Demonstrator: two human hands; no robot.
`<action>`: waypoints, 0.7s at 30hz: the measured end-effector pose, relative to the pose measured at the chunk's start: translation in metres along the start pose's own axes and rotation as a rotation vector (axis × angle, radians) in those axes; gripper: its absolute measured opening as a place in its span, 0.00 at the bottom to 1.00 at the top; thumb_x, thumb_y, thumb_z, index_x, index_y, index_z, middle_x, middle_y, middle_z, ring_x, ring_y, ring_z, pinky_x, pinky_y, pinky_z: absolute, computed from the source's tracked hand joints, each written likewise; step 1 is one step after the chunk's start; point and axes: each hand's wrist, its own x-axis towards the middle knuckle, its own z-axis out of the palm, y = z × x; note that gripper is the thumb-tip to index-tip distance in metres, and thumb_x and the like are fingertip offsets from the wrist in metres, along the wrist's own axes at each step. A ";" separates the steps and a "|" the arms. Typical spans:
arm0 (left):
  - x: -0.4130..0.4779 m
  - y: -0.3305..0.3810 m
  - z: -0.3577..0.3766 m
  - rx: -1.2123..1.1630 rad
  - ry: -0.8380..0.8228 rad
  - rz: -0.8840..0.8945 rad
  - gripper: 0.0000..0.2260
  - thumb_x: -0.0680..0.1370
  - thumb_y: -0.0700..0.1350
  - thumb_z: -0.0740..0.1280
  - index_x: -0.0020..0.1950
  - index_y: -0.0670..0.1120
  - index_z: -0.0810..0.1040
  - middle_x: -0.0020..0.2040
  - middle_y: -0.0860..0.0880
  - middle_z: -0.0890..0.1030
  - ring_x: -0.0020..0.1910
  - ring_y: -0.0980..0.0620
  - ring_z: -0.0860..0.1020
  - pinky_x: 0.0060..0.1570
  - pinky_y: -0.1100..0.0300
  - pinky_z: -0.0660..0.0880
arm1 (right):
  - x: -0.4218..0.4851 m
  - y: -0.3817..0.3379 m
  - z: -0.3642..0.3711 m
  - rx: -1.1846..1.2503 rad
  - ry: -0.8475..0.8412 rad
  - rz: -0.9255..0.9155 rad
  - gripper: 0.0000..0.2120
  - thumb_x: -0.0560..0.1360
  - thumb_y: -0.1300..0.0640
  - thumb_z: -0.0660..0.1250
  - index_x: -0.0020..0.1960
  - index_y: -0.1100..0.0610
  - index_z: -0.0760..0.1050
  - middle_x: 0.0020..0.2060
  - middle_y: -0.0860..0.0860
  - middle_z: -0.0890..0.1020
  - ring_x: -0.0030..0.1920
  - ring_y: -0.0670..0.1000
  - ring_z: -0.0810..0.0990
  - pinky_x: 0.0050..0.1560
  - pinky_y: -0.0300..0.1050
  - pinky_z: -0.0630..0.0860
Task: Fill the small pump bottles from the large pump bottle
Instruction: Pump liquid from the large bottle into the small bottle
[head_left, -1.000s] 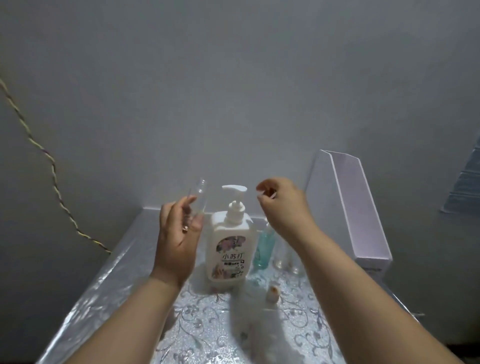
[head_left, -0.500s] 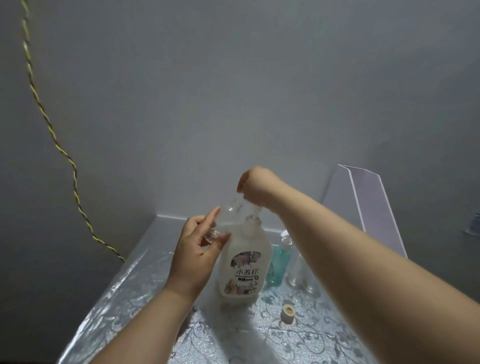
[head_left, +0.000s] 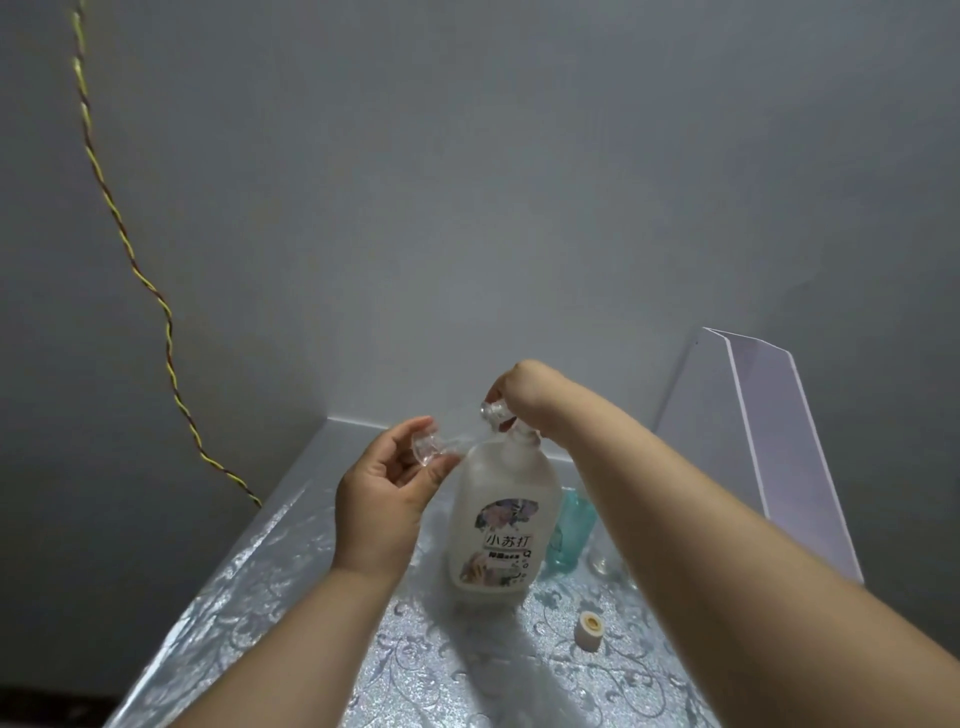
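Note:
The large white pump bottle (head_left: 497, 530) with a flowered label stands mid-table. My right hand (head_left: 524, 391) rests on top of its pump head, covering it; how the fingers lie is hidden. My left hand (head_left: 382, 491) pinches the base of a small clear bottle (head_left: 457, 437), tilted so its open neck points at the pump nozzle under my right hand. A small teal bottle (head_left: 570, 535) stands just right of the large one, partly behind my right forearm.
A small white cap (head_left: 591, 629) lies on the silver patterned table cover (head_left: 291, 582). Clear glass bottles (head_left: 602, 564) peek out behind my right arm. A pale box (head_left: 769, 441) leans at the right. A twisted cord (head_left: 130, 260) hangs along the grey wall.
My right hand came down onto the pump head. My left hand tipped the clear bottle so its neck meets the nozzle. The view shifted closer and slightly left.

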 end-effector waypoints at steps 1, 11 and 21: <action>-0.001 0.000 0.001 -0.027 -0.001 -0.007 0.21 0.62 0.45 0.75 0.54 0.51 0.81 0.47 0.55 0.84 0.45 0.57 0.82 0.46 0.67 0.77 | 0.000 0.000 0.000 -0.004 -0.016 0.012 0.17 0.78 0.62 0.63 0.66 0.63 0.74 0.62 0.59 0.79 0.61 0.56 0.78 0.55 0.45 0.75; -0.003 0.004 0.003 -0.049 -0.044 0.023 0.24 0.66 0.45 0.73 0.61 0.54 0.76 0.56 0.55 0.82 0.55 0.60 0.80 0.53 0.68 0.75 | -0.003 0.002 -0.005 0.260 0.088 0.015 0.16 0.79 0.63 0.59 0.64 0.66 0.74 0.60 0.62 0.79 0.46 0.53 0.76 0.48 0.46 0.73; -0.003 0.002 0.001 -0.094 -0.048 0.005 0.19 0.65 0.44 0.73 0.55 0.54 0.78 0.55 0.52 0.82 0.50 0.61 0.81 0.48 0.71 0.74 | -0.001 0.002 -0.002 0.217 0.078 0.016 0.17 0.78 0.64 0.58 0.65 0.65 0.74 0.61 0.62 0.78 0.50 0.55 0.78 0.54 0.49 0.76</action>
